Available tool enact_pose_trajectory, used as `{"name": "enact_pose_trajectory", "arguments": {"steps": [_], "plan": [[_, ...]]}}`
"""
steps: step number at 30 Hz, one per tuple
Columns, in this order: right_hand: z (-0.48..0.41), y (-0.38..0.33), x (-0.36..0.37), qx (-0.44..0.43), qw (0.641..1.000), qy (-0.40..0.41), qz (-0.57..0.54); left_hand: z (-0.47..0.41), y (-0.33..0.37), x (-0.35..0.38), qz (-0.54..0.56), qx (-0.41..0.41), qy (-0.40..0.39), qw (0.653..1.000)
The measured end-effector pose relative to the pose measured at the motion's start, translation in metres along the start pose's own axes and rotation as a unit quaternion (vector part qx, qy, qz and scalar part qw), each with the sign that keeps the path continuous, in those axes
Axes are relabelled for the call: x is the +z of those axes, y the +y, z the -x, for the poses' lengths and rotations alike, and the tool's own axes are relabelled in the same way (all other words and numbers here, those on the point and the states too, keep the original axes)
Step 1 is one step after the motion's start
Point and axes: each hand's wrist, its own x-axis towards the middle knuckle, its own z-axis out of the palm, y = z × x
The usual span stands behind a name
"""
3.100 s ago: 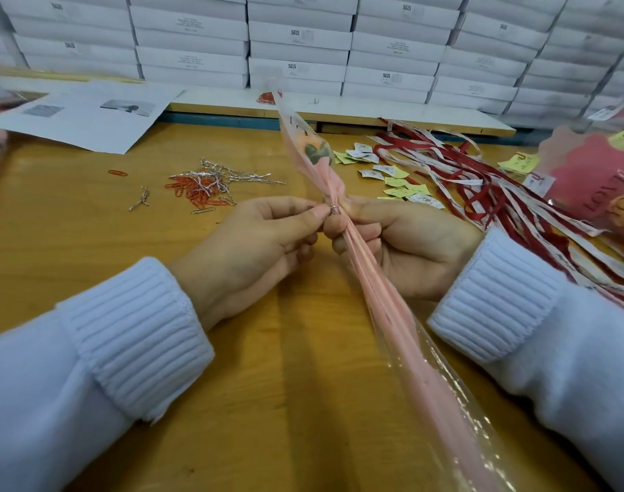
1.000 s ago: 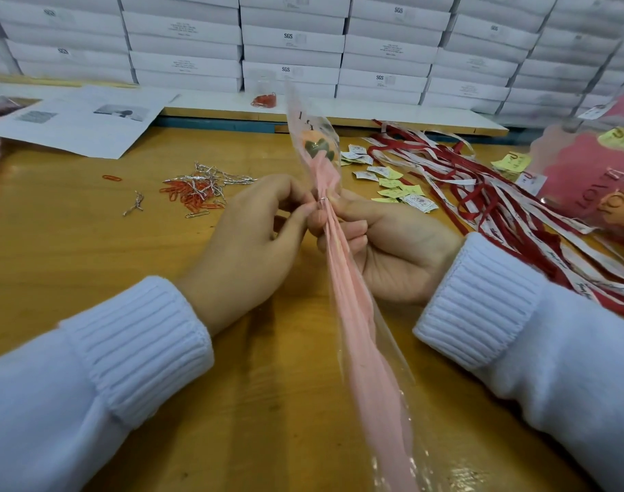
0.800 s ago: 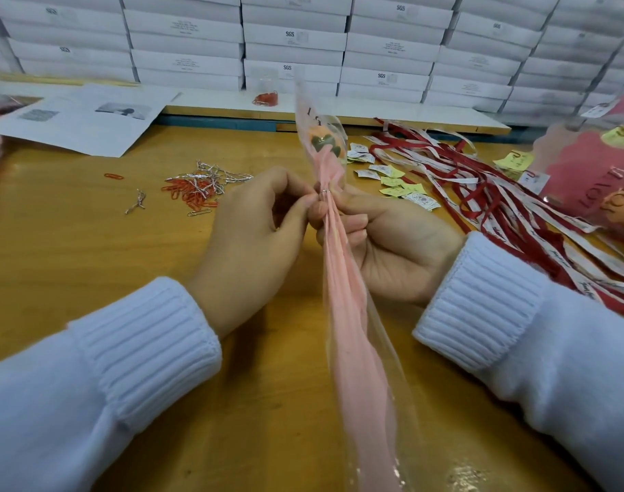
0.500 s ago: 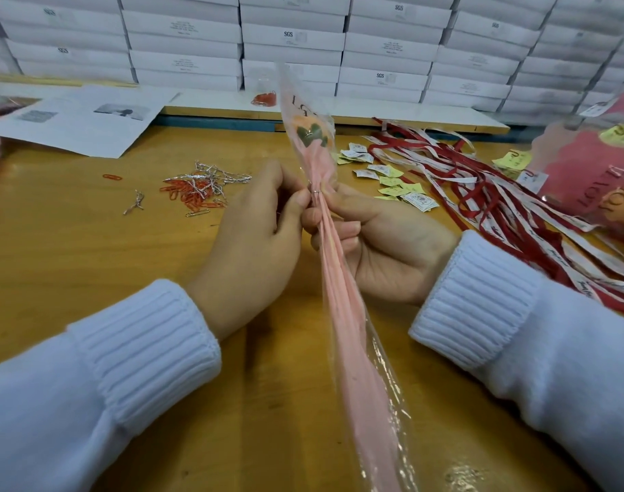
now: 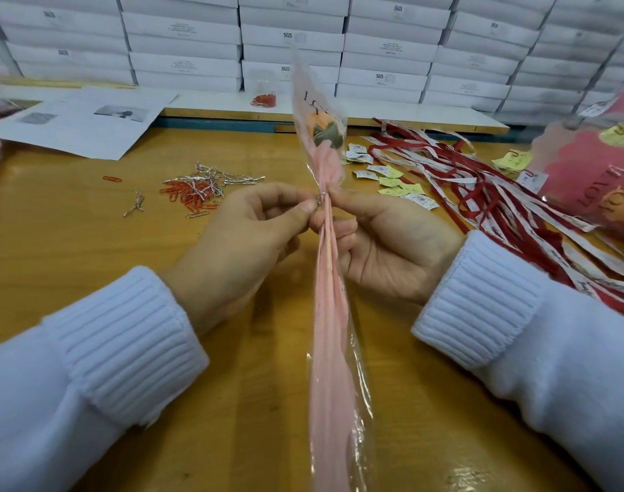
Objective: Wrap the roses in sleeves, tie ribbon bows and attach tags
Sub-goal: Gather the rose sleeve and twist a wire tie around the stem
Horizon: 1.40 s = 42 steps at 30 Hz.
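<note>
A single orange rose [image 5: 319, 127] stands tilted away from me inside a pink and clear sleeve [image 5: 330, 314] printed with LOVE. The sleeve is gathered tight below the bloom, with a silver twist tie [image 5: 321, 197] around it. My left hand [image 5: 248, 239] pinches the tie's end with thumb and forefinger. My right hand [image 5: 385, 239] grips the gathered sleeve at the same spot from the other side. Red and white ribbons [image 5: 509, 204] lie in a heap to the right, small white and yellow tags [image 5: 392, 179] beside them.
A pile of silver twist ties and orange paper clips [image 5: 200, 190] lies left of my hands on the wooden table [image 5: 72, 236]. Printed sheets [image 5: 79, 118] sit at back left. Wrapped roses [image 5: 601, 179] lie at far right. White boxes [image 5: 292, 40] are stacked along the back.
Both hands stay pinched at the gathered neck while my left fingers work the tie. The rose head has swung slightly side to side.
</note>
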Motion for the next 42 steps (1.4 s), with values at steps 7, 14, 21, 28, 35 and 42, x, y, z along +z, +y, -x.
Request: {"name": "enact_pose_trajectory", "arguments": {"steps": [7, 14, 21, 28, 35, 42], "plan": [[-0.001, 0.001, 0.000, 0.005, 0.999, 0.001, 0.045, -0.001, -0.003, -0.002, 0.006, -0.033, 0.011, 0.999], [0.004, -0.001, -0.006, 0.014, 0.989, -0.025, 0.143, -0.008, 0.003, -0.024, -0.133, -0.041, -0.106, 0.985], [0.006, 0.000, -0.004, 0.001, 0.981, -0.082, 0.177, -0.020, -0.003, -0.043, -0.030, -0.174, -0.174, 0.969], [0.002, -0.002, -0.009, -0.015, 0.991, -0.029, 0.129, -0.014, -0.002, -0.020, 0.057, -0.185, -0.086, 0.977], [-0.002, -0.003, -0.012, 0.012, 0.996, 0.013, 0.082, -0.001, 0.003, -0.015, -0.441, 0.213, 0.002, 0.872], [0.001, -0.003, -0.008, 0.027, 0.997, -0.005, 0.068, -0.002, 0.004, -0.018, -0.459, 0.262, 0.001, 0.849]]}}
